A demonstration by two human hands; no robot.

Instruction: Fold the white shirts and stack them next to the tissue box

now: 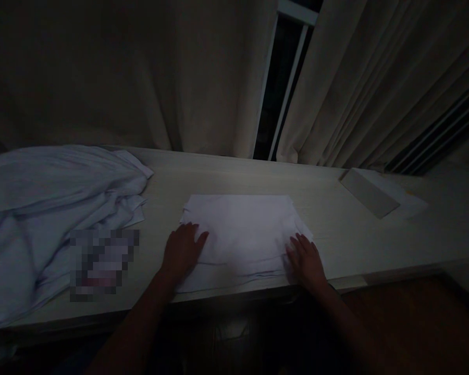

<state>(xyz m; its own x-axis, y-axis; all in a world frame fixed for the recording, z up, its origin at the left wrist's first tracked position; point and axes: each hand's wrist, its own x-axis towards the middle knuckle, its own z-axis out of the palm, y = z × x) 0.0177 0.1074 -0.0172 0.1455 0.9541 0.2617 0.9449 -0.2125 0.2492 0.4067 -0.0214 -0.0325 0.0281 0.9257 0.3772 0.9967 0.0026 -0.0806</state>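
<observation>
Both hands, left hand (183,250) and right hand (305,260), press flat with fingers spread, gripping nothing, on a folded white cloth (240,232) on the pale tabletop (336,219); apparently crumpled white fabric (42,203) lies left.

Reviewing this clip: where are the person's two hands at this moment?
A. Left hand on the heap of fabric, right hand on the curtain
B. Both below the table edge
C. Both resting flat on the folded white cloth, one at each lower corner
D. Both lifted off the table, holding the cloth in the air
C: the left hand and right hand lie palm down, fingers spread, on the folded white cloth on the table.
</observation>
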